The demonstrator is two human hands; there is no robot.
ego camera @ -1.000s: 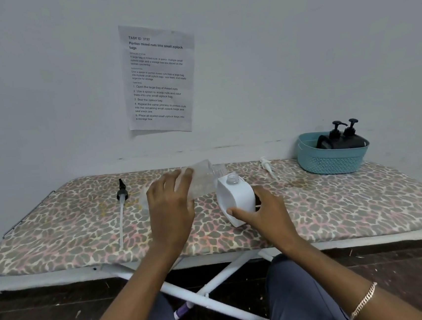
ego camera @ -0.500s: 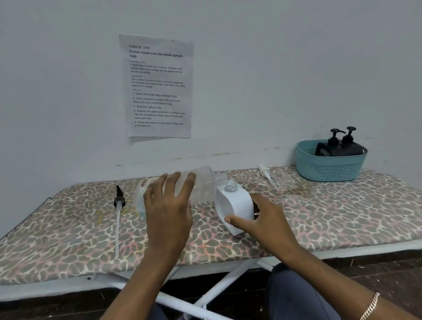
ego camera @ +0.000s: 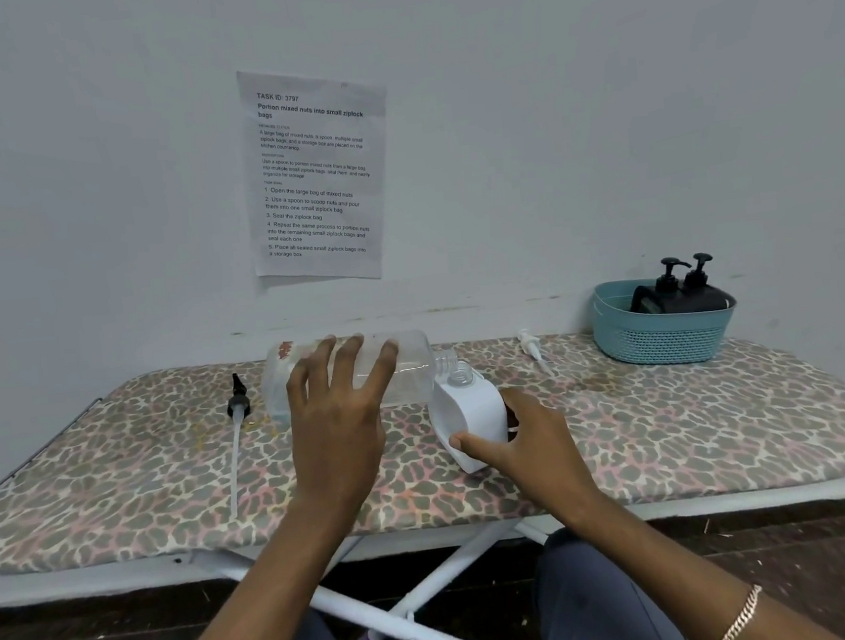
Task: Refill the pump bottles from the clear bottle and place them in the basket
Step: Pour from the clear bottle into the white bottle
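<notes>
My left hand point(ego camera: 334, 421) grips the clear bottle point(ego camera: 409, 367), tipped almost level with its open neck over the mouth of the white pump bottle point(ego camera: 470, 413). The white bottle leans to the right on the ironing board point(ego camera: 116, 483), cap off, and my right hand point(ego camera: 520, 442) holds its lower side. A teal basket point(ego camera: 659, 338) at the far right holds two black pump bottles point(ego camera: 691, 291). A white pump head point(ego camera: 531, 343) lies behind the white bottle. A black pump head with a long white tube point(ego camera: 236, 420) lies to the left.
The board has a leopard-print cover and white crossed legs point(ego camera: 426, 593) below. A printed sheet point(ego camera: 316, 172) is taped to the wall behind. My knees sit under the front edge.
The clear bottle has tilted from steeply raised at the base to nearly level, its neck staying over the white bottle's mouth. My right hand has kept its hold.
</notes>
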